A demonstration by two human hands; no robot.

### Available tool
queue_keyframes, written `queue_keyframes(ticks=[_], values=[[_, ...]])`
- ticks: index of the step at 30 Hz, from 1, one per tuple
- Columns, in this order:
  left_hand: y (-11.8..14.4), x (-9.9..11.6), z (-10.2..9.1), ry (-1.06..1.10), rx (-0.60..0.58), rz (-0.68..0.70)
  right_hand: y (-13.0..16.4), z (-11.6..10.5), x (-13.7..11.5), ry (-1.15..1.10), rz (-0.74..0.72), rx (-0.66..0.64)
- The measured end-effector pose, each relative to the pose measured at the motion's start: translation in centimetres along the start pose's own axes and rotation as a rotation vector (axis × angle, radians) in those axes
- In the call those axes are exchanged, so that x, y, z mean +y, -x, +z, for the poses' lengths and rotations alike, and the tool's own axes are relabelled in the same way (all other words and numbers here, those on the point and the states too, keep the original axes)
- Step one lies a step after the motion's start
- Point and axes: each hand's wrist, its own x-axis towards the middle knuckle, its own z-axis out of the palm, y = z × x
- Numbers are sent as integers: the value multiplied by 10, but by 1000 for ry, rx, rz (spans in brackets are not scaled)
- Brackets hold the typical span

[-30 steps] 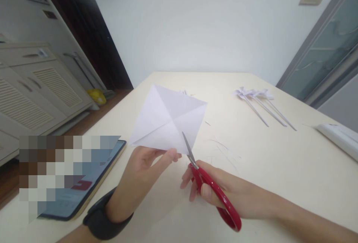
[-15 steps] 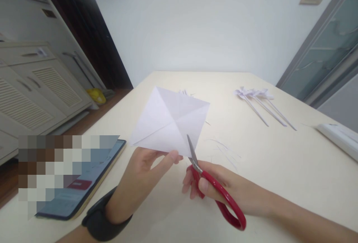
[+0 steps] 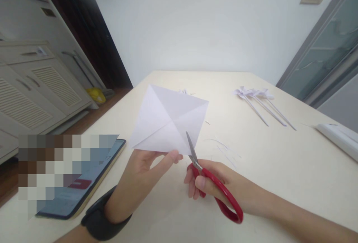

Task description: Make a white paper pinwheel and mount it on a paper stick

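Observation:
A square sheet of white paper (image 3: 170, 120) with diagonal creases is held up above the table. My left hand (image 3: 153, 166), with a black band on its wrist, pinches the sheet's near edge between thumb and fingers. In my right hand (image 3: 212, 179) is a pair of scissors (image 3: 223, 194) with red handles. Its blades are parted around the paper's near right corner, one lying over the sheet and the other mostly hidden beneath it. The blade tip points along the crease toward the centre.
Several paper pinwheels (image 3: 257, 97) on white sticks lie at the back right. Thin paper strips (image 3: 225, 150) are scattered beyond my right hand. A partly blurred-out phone or tablet (image 3: 92, 183) lies at the left, and a white roll or box (image 3: 339, 138) at the right edge.
The paper's far left corner has shifted slightly left and the sheet is tilted a little differently. The scissors' handles have moved slightly up and left; the blades remain at the same corner.

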Motion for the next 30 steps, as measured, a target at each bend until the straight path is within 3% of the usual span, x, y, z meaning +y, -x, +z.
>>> queue_keyframes(ticks=[23,30], values=[[-2,3,2,30,1,-3,-4,5,6,14,56,72],[-4,12,4,50,68,-35,-3,5,8,35,50,83]])
